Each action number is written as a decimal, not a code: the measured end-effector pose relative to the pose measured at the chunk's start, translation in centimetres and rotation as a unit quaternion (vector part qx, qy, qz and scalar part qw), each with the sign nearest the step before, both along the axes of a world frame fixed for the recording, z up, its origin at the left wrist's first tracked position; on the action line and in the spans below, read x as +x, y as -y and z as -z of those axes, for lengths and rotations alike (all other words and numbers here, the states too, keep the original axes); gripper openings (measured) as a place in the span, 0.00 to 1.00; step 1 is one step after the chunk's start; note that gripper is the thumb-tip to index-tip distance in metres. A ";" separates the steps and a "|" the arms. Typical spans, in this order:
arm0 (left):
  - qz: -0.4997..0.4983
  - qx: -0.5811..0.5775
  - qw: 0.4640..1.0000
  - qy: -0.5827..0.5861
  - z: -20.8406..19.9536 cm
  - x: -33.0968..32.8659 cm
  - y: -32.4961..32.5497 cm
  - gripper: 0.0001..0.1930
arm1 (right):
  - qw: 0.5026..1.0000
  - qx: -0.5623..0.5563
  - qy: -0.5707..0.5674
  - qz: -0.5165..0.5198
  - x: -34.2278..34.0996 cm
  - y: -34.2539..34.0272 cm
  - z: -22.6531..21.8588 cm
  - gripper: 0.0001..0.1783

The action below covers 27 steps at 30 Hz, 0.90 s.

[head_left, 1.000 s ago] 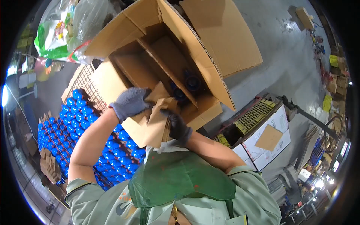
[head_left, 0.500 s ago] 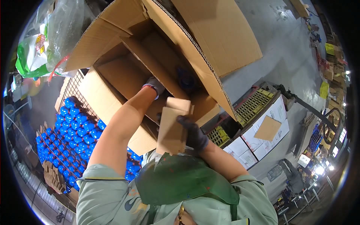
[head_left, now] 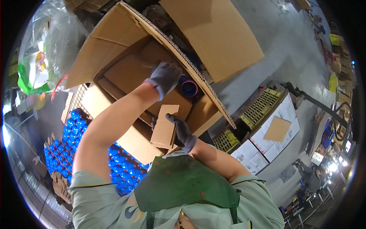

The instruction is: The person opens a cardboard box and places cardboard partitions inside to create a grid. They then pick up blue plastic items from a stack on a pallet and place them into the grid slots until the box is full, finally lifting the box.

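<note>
Your open carton fills the middle, flaps spread. Beside it, the white cartons carry print too small to read; the plastic bag shows coloured print, also illegible. Your left hand has just shifted from the carton's near side to its far side, so your work now centres there; it is blurred, and you cannot tell whether it holds anything. Your right hand grips the cardboard pieces at the near edge. The blue part sits inside, just beside your left hand.
</note>
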<state>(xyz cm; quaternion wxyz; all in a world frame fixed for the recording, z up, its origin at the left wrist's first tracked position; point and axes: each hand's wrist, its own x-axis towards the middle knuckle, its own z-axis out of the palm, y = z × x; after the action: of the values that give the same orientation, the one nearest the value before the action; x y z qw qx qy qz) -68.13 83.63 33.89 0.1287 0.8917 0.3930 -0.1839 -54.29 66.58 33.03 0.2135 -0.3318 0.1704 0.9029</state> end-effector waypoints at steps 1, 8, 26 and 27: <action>-0.142 -0.048 0.985 0.086 3.5 0.7 -0.8 0.15 | 1.000 -0.002 0.005 -0.003 0.1 -0.1 -0.5 0.28; -0.227 -0.144 0.958 0.102 18.7 1.1 3.0 0.16 | 1.000 0.006 -0.022 -0.006 0.6 -0.8 -0.6 0.28; -0.498 -0.013 0.731 0.465 -11.0 -5.7 17.5 0.38 | 0.732 0.647 0.154 -0.148 0.2 -0.3 2.0 0.23; -0.565 -0.064 0.585 0.578 -10.7 -5.6 20.7 0.40 | 0.756 0.620 0.134 -0.163 -2.4 -1.1 -1.0 0.23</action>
<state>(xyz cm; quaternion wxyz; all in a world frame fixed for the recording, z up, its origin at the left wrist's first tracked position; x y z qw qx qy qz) -73.70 62.90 44.63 0.4640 0.3973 0.6476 0.4555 -56.73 67.64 34.04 0.2427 -0.2674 -0.5138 0.7782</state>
